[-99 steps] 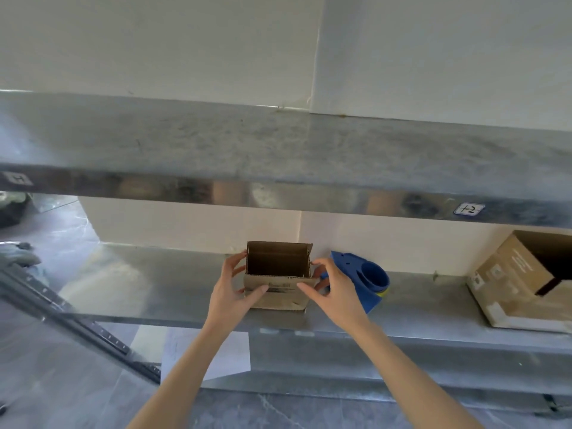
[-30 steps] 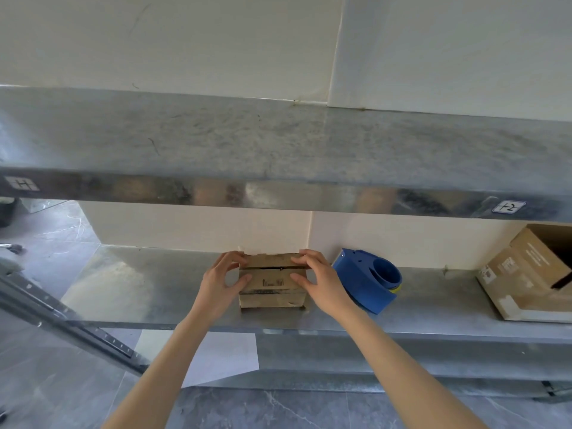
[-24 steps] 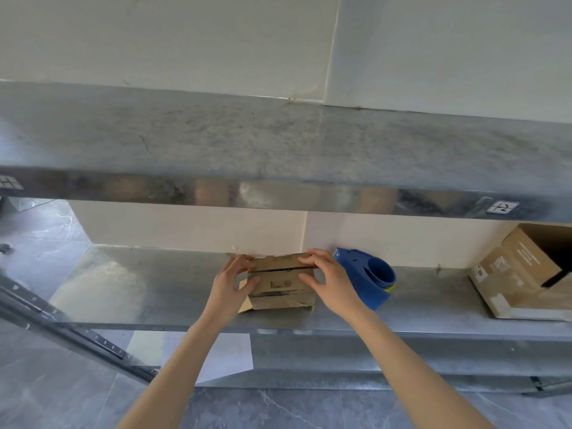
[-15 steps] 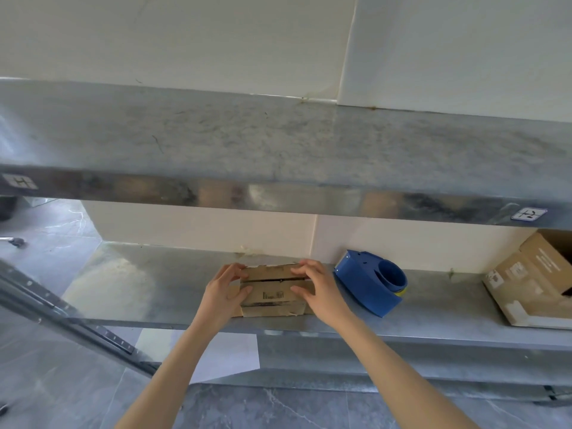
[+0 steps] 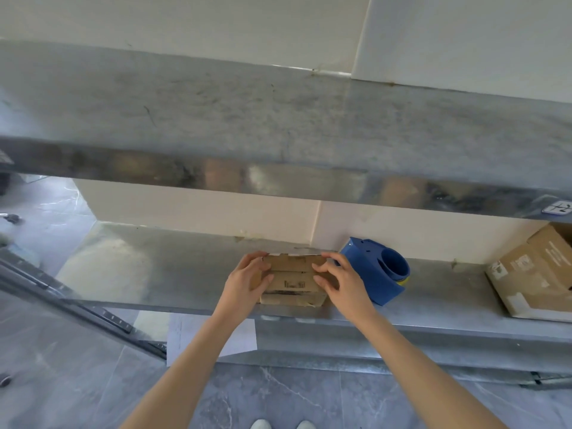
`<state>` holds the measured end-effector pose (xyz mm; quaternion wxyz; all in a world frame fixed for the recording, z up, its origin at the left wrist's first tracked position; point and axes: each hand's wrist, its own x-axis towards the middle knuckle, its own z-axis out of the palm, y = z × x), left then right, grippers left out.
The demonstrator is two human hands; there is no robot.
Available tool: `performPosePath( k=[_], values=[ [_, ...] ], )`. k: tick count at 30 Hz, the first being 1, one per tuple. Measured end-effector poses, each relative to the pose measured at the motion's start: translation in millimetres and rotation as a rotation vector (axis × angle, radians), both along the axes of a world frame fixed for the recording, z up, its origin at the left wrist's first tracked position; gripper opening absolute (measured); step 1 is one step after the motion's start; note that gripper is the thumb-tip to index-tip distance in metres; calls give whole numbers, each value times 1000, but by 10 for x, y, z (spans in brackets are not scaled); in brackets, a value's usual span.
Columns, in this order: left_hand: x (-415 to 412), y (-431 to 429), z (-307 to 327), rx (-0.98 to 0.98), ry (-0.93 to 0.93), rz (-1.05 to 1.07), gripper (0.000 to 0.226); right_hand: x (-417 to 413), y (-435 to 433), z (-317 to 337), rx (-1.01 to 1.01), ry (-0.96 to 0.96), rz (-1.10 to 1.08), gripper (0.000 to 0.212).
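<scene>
The small cardboard box [image 5: 292, 281] stands on the lower shelf [image 5: 154, 274], close to its front edge and a little right of the middle of the view. Its top flaps are folded down flat. A small printed label with a barcode shows on its front face.

Both hands hold the box. The left hand [image 5: 247, 280] grips the box at its 9 o'clock side: the fingers curl over the top left edge and the thumb presses on the front face. The right hand [image 5: 343, 283] grips it at the 3 o'clock side in the same way, with its fingers over the top right edge and its thumb on the front.

A blue tape dispenser [image 5: 377, 274] lies on the same shelf at 3 o'clock from the box, just beside the right hand. Farther out at 3 o'clock, well apart, a bigger carton [image 5: 535, 274] sits tilted at the right edge of the view.

At 12 o'clock, above the box, runs the upper shelf [image 5: 278, 119], of grey metal, with a small white tag [image 5: 558, 208] on its front rim. The cream wall [image 5: 216, 212] is behind the box. At 7 o'clock, below the shelf, a white sheet of paper [image 5: 213, 339] lies on the grey floor [image 5: 278, 397].
</scene>
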<state>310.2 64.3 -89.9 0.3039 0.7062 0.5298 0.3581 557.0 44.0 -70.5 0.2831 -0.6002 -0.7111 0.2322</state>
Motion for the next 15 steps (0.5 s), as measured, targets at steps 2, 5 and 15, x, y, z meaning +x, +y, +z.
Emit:
performPosePath(
  k=[2, 5, 15],
  values=[
    [-8, 12, 0, -12, 9, -14, 12, 8, 4, 17, 12, -7, -2, 14],
    [7, -1, -8, -20, 22, -55, 14, 11, 1, 60, 0, -43, -25, 19],
    [134, -122, -31, -103, -218, 26, 17, 214, -34, 237, 81, -128, -138, 40]
  ],
)
